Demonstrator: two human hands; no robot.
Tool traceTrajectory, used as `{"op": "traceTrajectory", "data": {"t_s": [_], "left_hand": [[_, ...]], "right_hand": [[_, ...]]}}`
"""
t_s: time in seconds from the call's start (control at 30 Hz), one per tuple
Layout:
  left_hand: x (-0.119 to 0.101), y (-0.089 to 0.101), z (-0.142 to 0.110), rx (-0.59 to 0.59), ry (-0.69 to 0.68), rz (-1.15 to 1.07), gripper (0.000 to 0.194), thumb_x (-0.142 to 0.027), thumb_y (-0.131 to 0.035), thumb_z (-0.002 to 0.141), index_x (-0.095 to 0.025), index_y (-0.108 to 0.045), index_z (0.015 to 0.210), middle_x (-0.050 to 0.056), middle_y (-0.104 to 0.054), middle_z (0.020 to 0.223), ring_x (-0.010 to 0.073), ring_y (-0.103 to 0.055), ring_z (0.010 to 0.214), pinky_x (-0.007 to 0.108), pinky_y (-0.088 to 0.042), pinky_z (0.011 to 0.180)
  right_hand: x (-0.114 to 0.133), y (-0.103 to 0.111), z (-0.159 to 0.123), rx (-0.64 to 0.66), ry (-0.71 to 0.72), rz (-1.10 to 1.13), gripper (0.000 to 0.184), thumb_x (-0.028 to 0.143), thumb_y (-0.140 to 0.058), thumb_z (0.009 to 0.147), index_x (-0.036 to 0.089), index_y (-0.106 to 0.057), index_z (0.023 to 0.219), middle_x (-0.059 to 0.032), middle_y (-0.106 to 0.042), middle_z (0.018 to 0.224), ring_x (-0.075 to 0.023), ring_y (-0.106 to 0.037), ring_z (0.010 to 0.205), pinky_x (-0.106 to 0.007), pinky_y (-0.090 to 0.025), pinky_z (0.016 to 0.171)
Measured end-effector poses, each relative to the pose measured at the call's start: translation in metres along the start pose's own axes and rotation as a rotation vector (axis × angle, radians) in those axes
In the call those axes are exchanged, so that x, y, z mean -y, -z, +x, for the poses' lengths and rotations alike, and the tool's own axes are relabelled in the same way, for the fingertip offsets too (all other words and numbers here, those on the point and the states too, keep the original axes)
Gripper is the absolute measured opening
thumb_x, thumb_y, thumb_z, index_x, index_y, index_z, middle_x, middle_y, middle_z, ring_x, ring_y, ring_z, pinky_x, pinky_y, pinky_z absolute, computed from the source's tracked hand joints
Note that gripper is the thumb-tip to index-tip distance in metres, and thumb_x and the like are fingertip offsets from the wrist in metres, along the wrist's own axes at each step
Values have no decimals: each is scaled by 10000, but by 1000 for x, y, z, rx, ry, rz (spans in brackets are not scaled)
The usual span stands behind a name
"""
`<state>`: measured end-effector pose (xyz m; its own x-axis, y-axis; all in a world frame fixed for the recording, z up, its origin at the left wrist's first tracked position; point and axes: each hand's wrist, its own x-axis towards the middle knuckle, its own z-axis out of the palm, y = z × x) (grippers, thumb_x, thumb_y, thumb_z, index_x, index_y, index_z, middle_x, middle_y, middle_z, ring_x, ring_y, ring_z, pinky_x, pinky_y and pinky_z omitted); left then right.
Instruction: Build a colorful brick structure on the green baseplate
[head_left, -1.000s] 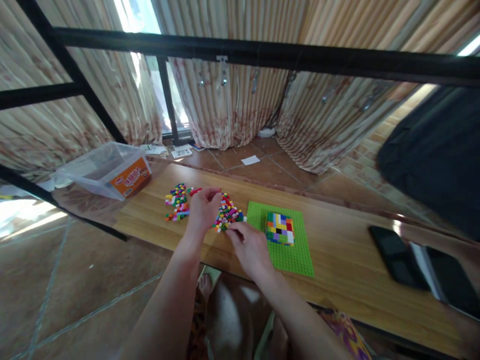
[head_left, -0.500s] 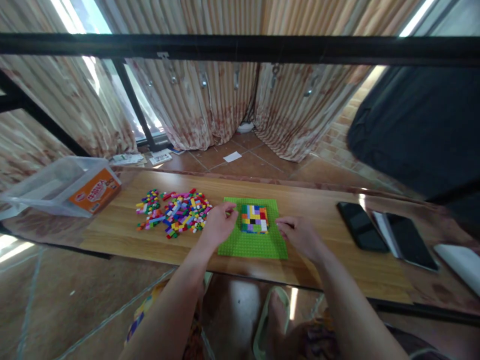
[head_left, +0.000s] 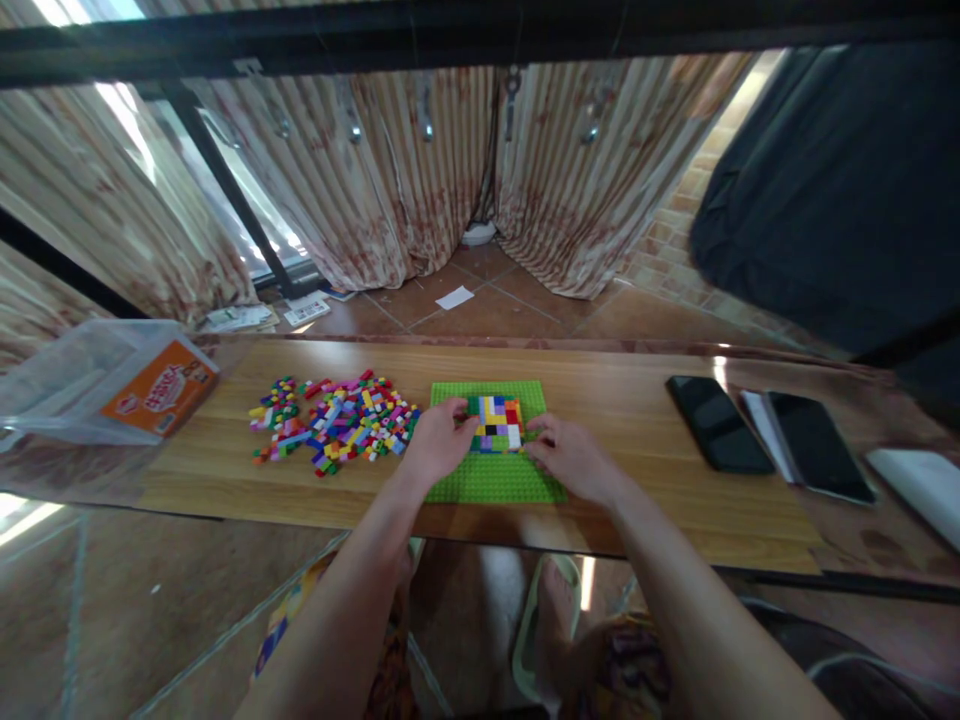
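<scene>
A low block of multicoloured toy bricks (head_left: 495,425) lies on a green studded baseplate (head_left: 499,485) on the wooden table. My left hand (head_left: 439,440) is at the block's left side, its fingers bent and the thumb against the bricks. On the opposite side, my right hand (head_left: 570,455) has curled fingers and its thumb at the block's right edge. Both hands hold the block between them; whether either also pinches a loose brick is too small to tell. Left of my left hand spreads a pile of loose toy bricks (head_left: 360,420).
A clear plastic box (head_left: 75,380) with an orange label stands at the table's left end. To the right lie a black phone (head_left: 718,424), another dark device (head_left: 817,448) and a white object (head_left: 919,490). A black bar (head_left: 480,38) crosses beyond the table.
Both hands have come inward to the sides of the brick block, the right one moving left from the baseplate's right edge. The camera view has tilted slightly down.
</scene>
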<state>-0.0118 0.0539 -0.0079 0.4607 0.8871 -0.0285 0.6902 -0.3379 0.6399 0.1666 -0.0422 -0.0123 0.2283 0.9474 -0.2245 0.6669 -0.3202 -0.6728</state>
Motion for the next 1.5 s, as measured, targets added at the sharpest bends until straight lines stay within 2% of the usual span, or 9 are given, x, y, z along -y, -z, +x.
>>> {"op": "traceTrajectory", "data": {"t_s": [0.27,0.47,0.77,1.13,1.37,1.5], "left_hand": [[-1,2,-1,6,1,-9,323,-231,-571,857,-94,-632,1143,135,-720,1037,209,-681,925,293,-515,818],[1,2,-3,14,-19,-9,301,-223,-577,853,-108,-643,1123,126,-722,1030,204,-680,916,291,-514,810],[1,3,-3,28,-21,-4,321,-222,-569,857,-87,-637,1140,143,-719,1032,223,-679,933,306,-512,826],[-1,4,-5,24,-18,16,305,-226,-560,859,-105,-642,1126,130,-724,1022,218,-681,912,304,-512,820],[1,3,-4,19,-20,13,327,-227,-566,852,-94,-630,1143,135,-721,1023,216,-680,918,301,-511,824],[0,3,-4,27,-28,4,314,-219,-555,859,-90,-632,1134,136,-723,1011,210,-682,904,291,-513,803]], "right_hand": [[0,-1,1,41,25,143,403,203,-550,807,120,-528,1201,-6,-696,666,-143,-624,544,-231,-480,536],[-4,-4,0,46,35,320,380,142,-463,847,136,-509,1225,7,-673,665,-107,-613,547,-191,-494,509],[-5,-2,2,64,64,228,453,147,-493,833,97,-481,1283,12,-660,632,-118,-608,531,-212,-495,516],[-10,-6,6,18,48,230,364,188,-518,823,138,-539,1183,-10,-695,687,-128,-617,539,-216,-481,521],[-4,-8,3,10,-36,403,248,206,-516,852,154,-548,1092,24,-641,633,-98,-583,495,-188,-483,467],[-2,-9,2,2,-85,479,266,170,-580,796,143,-555,1060,40,-624,595,-90,-572,473,-179,-475,445]]}}
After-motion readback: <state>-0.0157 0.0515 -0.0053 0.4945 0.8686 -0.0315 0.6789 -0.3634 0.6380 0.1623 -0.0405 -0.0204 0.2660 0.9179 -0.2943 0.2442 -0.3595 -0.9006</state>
